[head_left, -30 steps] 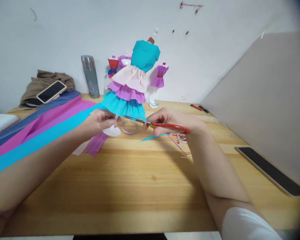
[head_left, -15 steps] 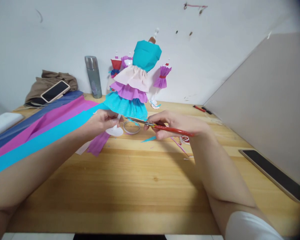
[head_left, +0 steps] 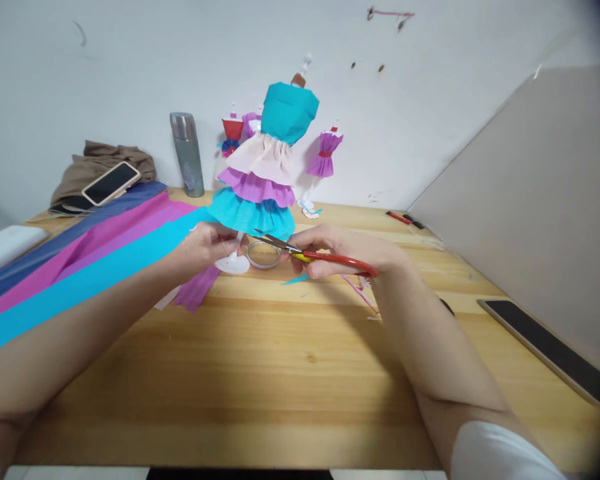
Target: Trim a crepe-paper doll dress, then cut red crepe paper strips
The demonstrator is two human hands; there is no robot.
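My left hand (head_left: 213,245) is closed around the white stem of a small dress form, just above its round base (head_left: 233,263). The form is tilted and wears a paper dress (head_left: 267,157) with a turquoise bodice and ruffled tiers of pale pink, purple and turquoise. Gripped in my right hand (head_left: 330,247) is a pair of scissors (head_left: 340,260) with red-and-yellow handles. Its blades point left, slightly parted, at the lower edge of the turquoise ruffle; whether they touch paper I cannot tell. Under the blades lies a tape roll (head_left: 263,255).
Coloured paper sheets (head_left: 105,267) stretch along the left, near a phone (head_left: 111,183) and a flask (head_left: 187,155). Smaller dressed forms (head_left: 325,153) stand by the wall. A turquoise scrap (head_left: 295,279) and pink cord (head_left: 359,293) lie near my right hand. Another phone (head_left: 545,347) rests at right.
The scissor blades have parted a little. The dress form has shifted slightly left in my left hand. A turquoise sliver seen near the blades before no longer shows there.
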